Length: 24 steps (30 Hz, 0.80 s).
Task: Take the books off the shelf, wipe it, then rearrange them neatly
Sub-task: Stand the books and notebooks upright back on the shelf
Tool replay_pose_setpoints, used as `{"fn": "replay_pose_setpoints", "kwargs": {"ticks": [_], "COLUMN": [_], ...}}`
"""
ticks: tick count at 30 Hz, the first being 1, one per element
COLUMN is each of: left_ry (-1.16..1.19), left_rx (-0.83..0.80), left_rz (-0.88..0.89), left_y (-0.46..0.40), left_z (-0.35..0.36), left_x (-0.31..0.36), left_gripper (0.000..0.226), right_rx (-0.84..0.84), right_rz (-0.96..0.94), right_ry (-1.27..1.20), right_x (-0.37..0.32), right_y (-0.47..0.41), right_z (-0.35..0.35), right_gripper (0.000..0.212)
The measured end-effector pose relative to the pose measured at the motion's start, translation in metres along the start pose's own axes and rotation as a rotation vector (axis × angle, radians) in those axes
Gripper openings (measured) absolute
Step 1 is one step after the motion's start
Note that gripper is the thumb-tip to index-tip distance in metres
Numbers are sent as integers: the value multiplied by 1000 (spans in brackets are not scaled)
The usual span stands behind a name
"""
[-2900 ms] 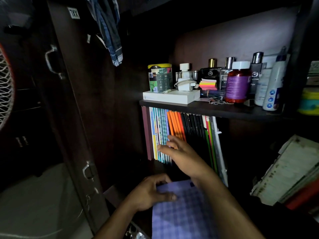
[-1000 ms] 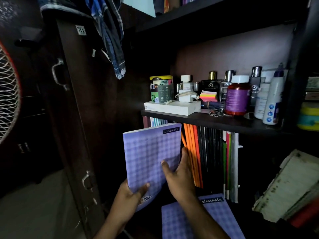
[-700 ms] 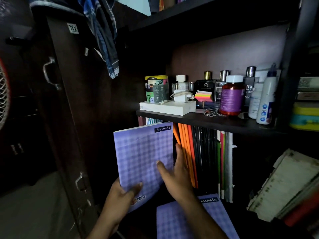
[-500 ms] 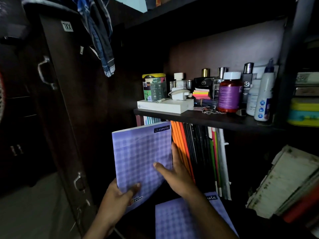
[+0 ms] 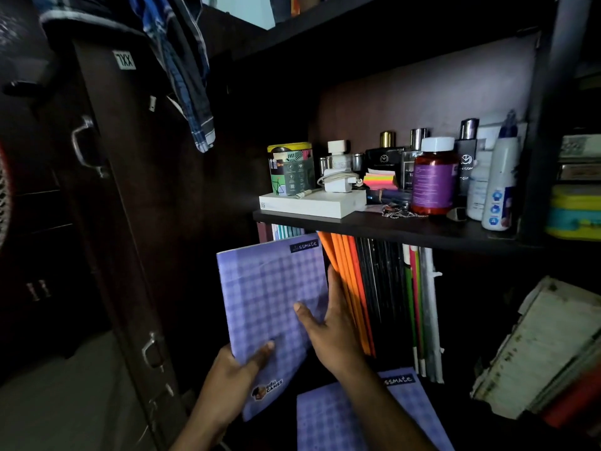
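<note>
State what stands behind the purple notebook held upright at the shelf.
Behind the purple notebook, teal-striped book tops and a maroon spine show above its edge. Their lower parts are covered, as is anything else behind it.

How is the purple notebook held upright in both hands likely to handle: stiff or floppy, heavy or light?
The purple notebook looks thin and soft-covered, so it probably flexes somewhat. The left hand grips just its bottom corner, which suggests it is light. The right hand lies against its cover beside the orange books, likely steadying it.
</note>
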State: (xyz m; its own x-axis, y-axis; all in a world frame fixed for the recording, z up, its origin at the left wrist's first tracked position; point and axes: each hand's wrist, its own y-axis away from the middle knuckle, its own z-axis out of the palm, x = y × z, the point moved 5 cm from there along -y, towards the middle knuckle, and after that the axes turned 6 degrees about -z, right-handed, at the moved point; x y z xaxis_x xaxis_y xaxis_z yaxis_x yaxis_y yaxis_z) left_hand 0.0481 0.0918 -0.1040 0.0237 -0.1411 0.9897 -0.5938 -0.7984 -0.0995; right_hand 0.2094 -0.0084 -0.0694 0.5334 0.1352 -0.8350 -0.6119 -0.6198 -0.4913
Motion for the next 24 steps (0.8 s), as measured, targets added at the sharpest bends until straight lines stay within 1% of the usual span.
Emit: {"fn": "replay_pose_setpoints", "kwargs": {"ticks": [2, 6, 8, 10, 12, 14, 15, 18, 19, 21, 24], "left_ry": [-7, 17, 3, -30, -79, -201, -241, -208, -218, -258, -252], "left_rx": [2, 96, 129, 142, 117, 84, 107, 238, 268, 329, 353], "left_rz": [18, 85, 91, 68, 87, 171, 223, 402, 457, 533, 559], "left_y": [-4, -9, -12, -21, -33, -42, -44, -38, -34, -29, -36], "left_z": [6, 28, 44, 62, 77, 90, 90, 76, 71, 62, 62], "left_x": [5, 11, 8, 6, 12, 29, 39, 65, 67, 67, 69], "left_gripper": [15, 9, 9, 14, 25, 28, 30, 46, 49, 46, 43], "right_rx": [16, -16, -18, -22, -17, 2, 6, -20, -25, -15, -6], "right_rz": [-14, -28, -38, -31, -36, -32, -24, 15, 26, 34, 42], "right_ry": [27, 91, 105, 126, 153, 144, 124, 60, 50, 41, 33], "right_x": [1, 1, 1, 1, 0, 1, 1, -1, -1, -3, -5], "right_y": [-1, -1, -1, -1, -1, -2, -2, -1, -1, -2, -2], "right_z": [-2, 0, -1, -2, -3, -3, -3, -3, -4, -4, -4], "right_gripper": [87, 91, 89, 86, 83, 79, 77, 76, 75, 74, 73]}}
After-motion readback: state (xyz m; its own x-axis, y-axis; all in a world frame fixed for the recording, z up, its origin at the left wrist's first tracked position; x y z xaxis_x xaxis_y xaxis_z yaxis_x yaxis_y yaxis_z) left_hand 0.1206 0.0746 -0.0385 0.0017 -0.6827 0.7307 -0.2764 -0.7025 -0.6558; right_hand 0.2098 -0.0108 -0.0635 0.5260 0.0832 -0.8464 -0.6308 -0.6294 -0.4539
